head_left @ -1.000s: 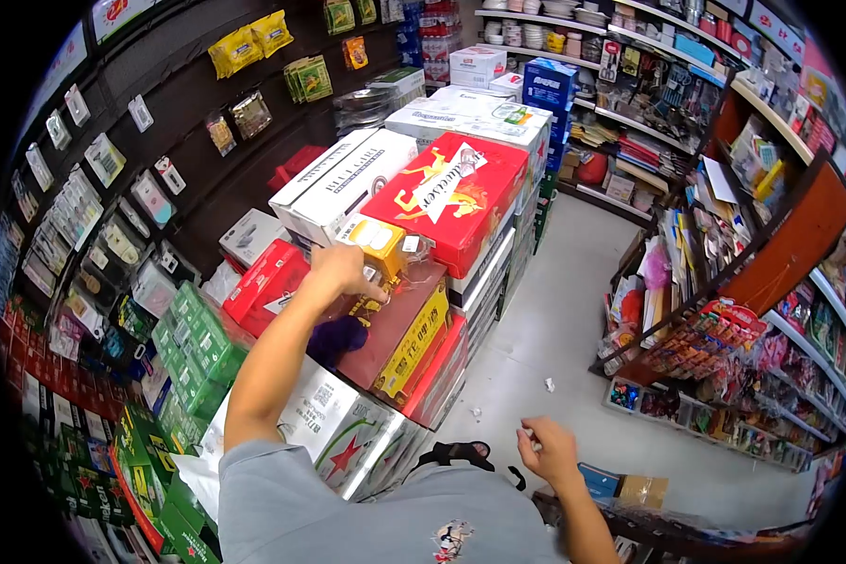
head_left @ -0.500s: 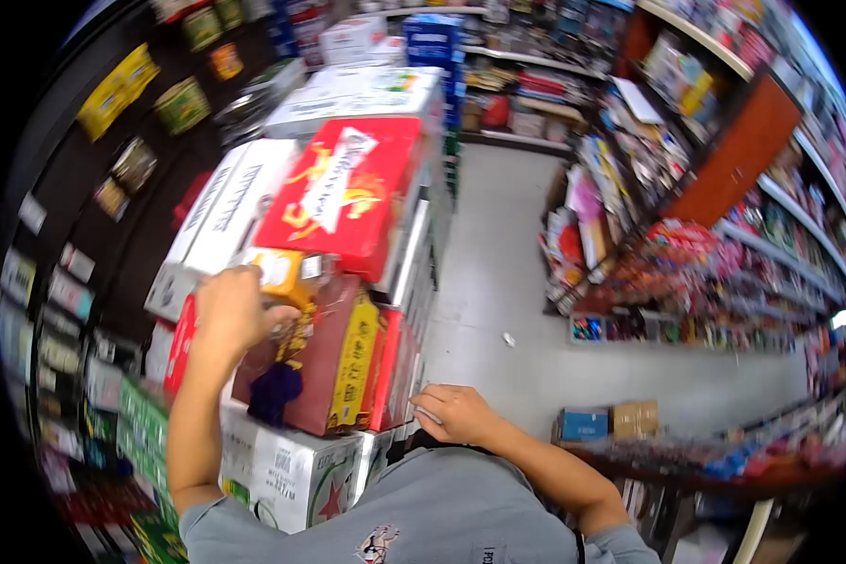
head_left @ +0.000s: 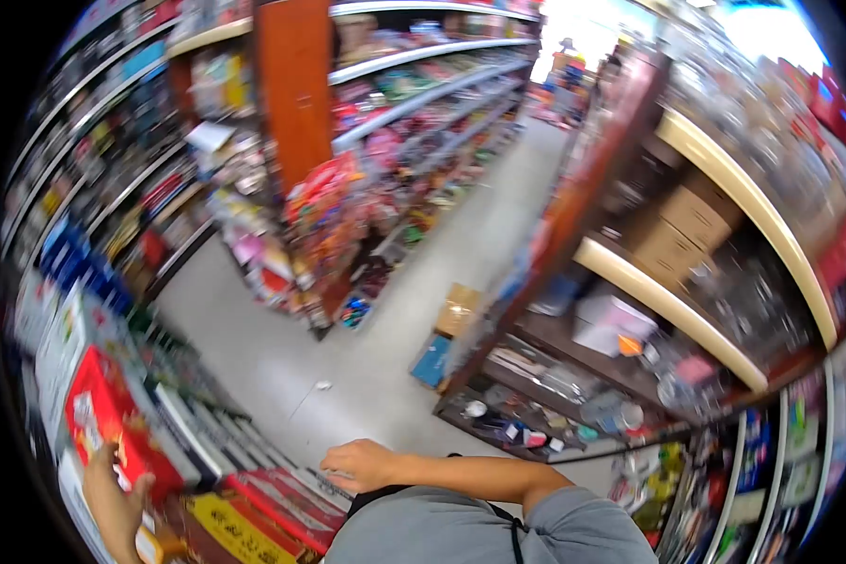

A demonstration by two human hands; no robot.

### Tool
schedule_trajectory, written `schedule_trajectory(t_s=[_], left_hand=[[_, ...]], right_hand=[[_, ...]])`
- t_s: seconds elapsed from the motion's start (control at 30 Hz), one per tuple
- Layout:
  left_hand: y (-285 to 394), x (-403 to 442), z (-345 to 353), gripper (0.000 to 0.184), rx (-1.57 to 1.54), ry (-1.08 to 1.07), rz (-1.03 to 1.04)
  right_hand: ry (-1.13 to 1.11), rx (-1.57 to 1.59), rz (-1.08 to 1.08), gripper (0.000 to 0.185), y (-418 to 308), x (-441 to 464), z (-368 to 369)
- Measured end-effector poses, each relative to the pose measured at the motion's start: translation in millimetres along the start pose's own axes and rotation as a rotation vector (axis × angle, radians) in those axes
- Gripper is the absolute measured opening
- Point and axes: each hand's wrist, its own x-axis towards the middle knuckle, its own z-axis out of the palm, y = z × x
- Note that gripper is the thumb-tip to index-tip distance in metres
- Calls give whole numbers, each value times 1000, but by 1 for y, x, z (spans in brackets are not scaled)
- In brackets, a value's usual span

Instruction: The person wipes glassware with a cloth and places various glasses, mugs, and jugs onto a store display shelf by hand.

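At the lower left, my left hand (head_left: 113, 489) is held open over the stacked boxes, thumb apart from the fingers, close to a red gift box (head_left: 113, 423) with a white label. A small orange-yellow box (head_left: 163, 543) lies beside my wrist, partly cut off by the frame. Next to it is a dark red carton with a yellow side panel (head_left: 240, 529). My right hand (head_left: 362, 465) is near my waist by the edge of red cartons (head_left: 287, 503), its fingers loosely bent and nothing visible in them. Motion blur softens the details.
Shelves of goods (head_left: 432, 66) line the aisle ahead. A shelving unit with brown cartons (head_left: 681, 230) stands at the right. On the floor (head_left: 291, 367), a blue box (head_left: 432, 362) and a cardboard box (head_left: 459, 310) sit by its end. A small white scrap (head_left: 323, 384) lies nearby.
The view has swung right, so the box stack now sits at the lower left. My left hand has let go of the small orange-yellow box. My right hand stays near my waist.
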Motion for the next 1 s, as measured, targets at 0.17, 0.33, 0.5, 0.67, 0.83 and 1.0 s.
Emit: schedule_trajectory(t_s=[0.17, 0.33, 0.5, 0.67, 0.83, 1.0], left_hand=[[92, 33, 10, 64, -56, -110, 427], [222, 31, 34, 59, -95, -378, 722], [331, -1, 86, 56, -210, -505, 1012], [415, -56, 139, 51, -535, -655, 1153], [467, -106, 164, 49, -673, -831, 1190], [488, -127, 170, 48, -771, -955, 1221]], right_hand=[[146, -14, 81, 20, -10, -40, -26], [362, -132, 151, 19, -14, -99, -62], [539, -164, 306, 18, -34, -162, -109], [739, -239, 457, 18, -56, -225, -138], [1018, -318, 510, 18, -65, -280, -165], [1308, -268, 567, 17, -77, -312, -192]])
